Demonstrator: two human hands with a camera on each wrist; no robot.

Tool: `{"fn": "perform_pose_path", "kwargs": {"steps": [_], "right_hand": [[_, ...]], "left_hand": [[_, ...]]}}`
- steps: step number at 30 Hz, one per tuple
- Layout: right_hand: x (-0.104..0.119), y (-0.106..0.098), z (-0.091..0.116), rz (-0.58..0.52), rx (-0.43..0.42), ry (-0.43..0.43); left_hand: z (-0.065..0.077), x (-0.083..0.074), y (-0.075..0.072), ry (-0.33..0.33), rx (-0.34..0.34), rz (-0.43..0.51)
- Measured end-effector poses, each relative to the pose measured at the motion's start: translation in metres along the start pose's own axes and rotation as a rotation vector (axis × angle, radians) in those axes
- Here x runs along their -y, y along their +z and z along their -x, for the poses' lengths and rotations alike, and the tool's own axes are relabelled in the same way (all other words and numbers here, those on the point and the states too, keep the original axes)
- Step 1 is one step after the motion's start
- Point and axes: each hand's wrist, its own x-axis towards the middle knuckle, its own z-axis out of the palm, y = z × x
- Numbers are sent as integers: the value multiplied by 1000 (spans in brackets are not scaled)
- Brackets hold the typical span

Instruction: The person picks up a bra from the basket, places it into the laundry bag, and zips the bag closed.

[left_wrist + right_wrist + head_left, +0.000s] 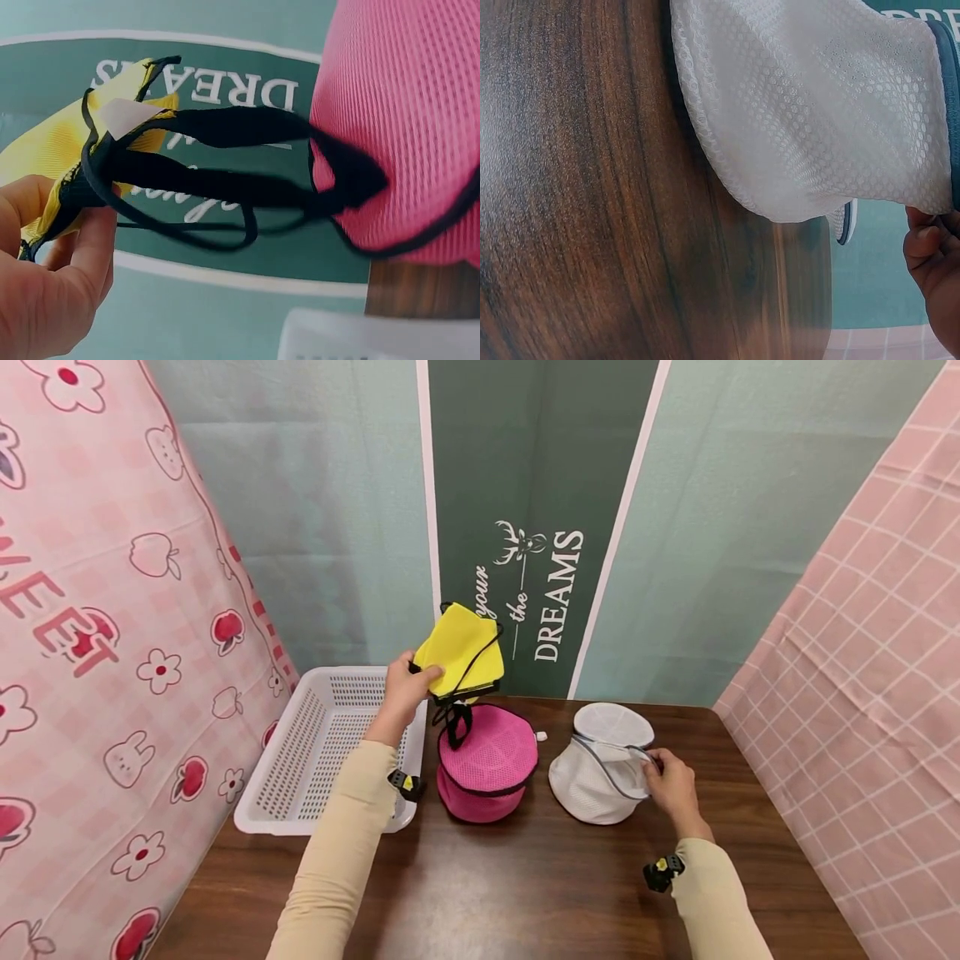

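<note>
My left hand [408,689] pinches a yellow mesh pouch [467,647] with black trim, a black cord and a black strap loop [225,150]. It is held up over the back of a pink round mesh bag [491,752], whose flat lid has a black edge; the dangling strap overlaps that bag in both views. With its fingers at the rim, my right hand [673,785] grips a white mesh laundry bag [592,785] with grey-blue trim. The white bag's round lid [613,724] is flipped up at the back, leaving its mouth uncovered.
A white perforated plastic basket [258,785] stands on the left of the dark wood table [510,893]. Green cloth [345,510] hangs behind, and pink patterned cloths line both sides. Each wrist wears a small black camera.
</note>
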Motion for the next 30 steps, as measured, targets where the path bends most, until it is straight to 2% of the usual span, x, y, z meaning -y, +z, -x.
{"fn": "perform_pose_path", "kwargs": {"steps": [4, 6, 14, 17, 30], "right_hand": [[0, 1, 1, -3, -6, 3], [0, 1, 1, -5, -5, 5], [1, 4, 1, -12, 8, 15], [1, 5, 1, -14, 9, 23], [1, 5, 1, -29, 21, 3]], "left_hand": [[4, -3, 12, 45, 8, -10], [5, -4, 19, 57, 22, 13], [12, 3, 41, 15, 81, 166], [14, 5, 51, 11, 85, 196], [22, 5, 90, 53, 137, 184]]}}
